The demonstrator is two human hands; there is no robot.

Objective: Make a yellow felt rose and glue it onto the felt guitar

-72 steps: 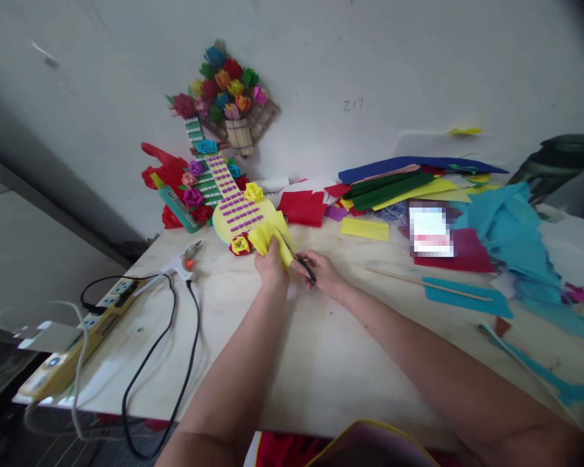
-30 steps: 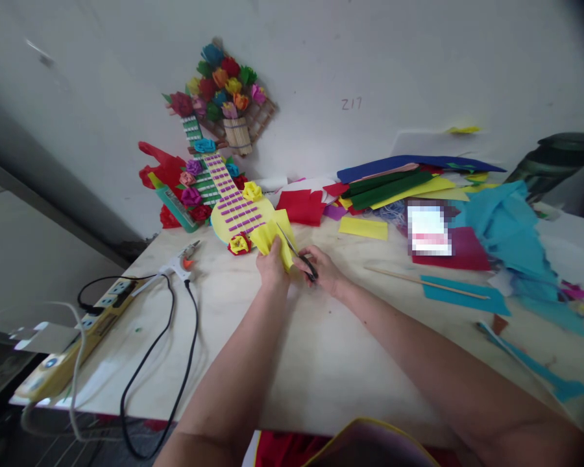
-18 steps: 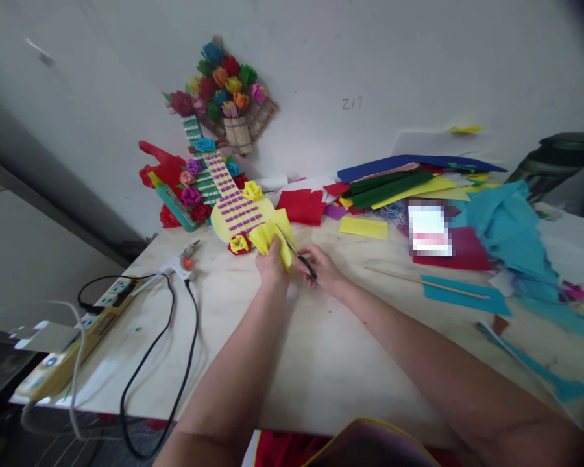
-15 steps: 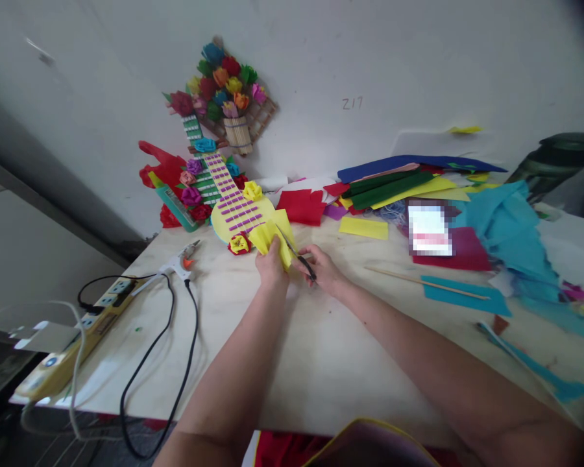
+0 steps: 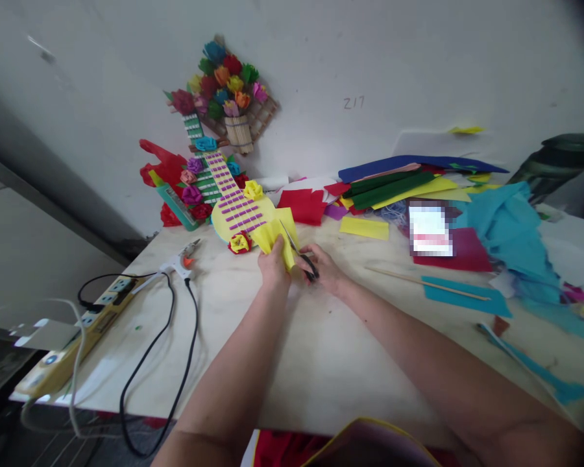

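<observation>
Over the middle of the table, my left hand (image 5: 274, 264) is closed on a piece of yellow crepe paper (image 5: 268, 235), its thumb pressed on the folds. My right hand (image 5: 325, 269) is wrapped round the dark handles of a pair of scissors (image 5: 310, 263). The thin blades point up and left, lying along the right side of the paper. Just beyond the paper stands a yellow guitar-shaped craft (image 5: 246, 211) with purple strips, a yellow flower (image 5: 252, 189) at its upper right and a red-and-yellow flower (image 5: 240, 243) at its lower edge.
At left lie a glue gun (image 5: 179, 264), a power strip (image 5: 85, 337) and a green glue bottle (image 5: 175, 206). Coloured paper sheets (image 5: 394, 185) are piled along the wall. A wooden stick (image 5: 428, 283) crosses blue paper (image 5: 467, 297) at right. A flower basket craft (image 5: 238, 133) leans behind.
The scissors have turned slightly and their blades show more clearly beside the paper. Both hands have shifted very little, and the view has moved slightly.
</observation>
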